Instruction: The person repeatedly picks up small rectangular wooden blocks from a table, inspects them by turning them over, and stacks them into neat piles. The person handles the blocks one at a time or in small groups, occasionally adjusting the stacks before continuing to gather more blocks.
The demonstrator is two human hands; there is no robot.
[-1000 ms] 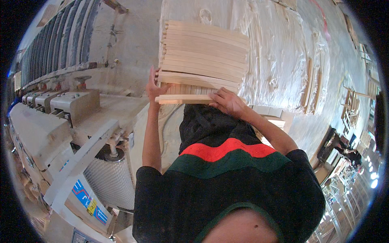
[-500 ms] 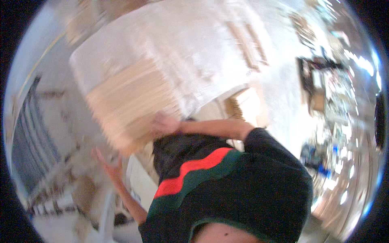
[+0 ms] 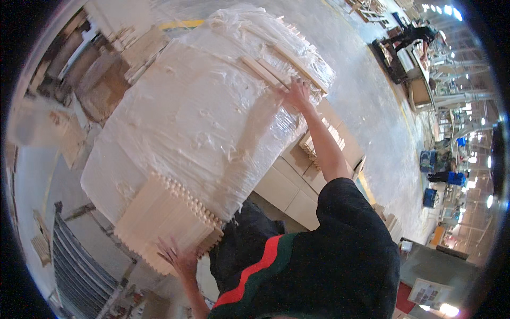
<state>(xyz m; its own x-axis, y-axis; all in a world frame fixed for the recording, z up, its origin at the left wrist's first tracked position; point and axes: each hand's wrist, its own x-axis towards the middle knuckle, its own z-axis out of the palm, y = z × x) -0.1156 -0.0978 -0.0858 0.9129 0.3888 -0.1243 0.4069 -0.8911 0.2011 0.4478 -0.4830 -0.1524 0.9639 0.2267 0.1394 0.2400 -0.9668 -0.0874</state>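
Note:
A stack of pale wooden slats with scalloped-looking ends lies on the near left corner of a large load wrapped in clear plastic. My left hand is at the near edge of this stack, its fingers spread over the slats. My right arm is stretched forward to the far right of the load. There my right hand has its fingers bent around the near end of a wooden strip. Another long wooden strip lies beside it, farther right.
Cardboard boxes and more bundled wood pieces stand right of the load. Grey ribbed material lies at the lower left. Far off at the right, a person in dark clothes stands by a workbench; another wears blue.
My right hand has left the slat stack and reached far forward to the wooden strips. My left hand has come onto the stack's near edge. The view has turned.

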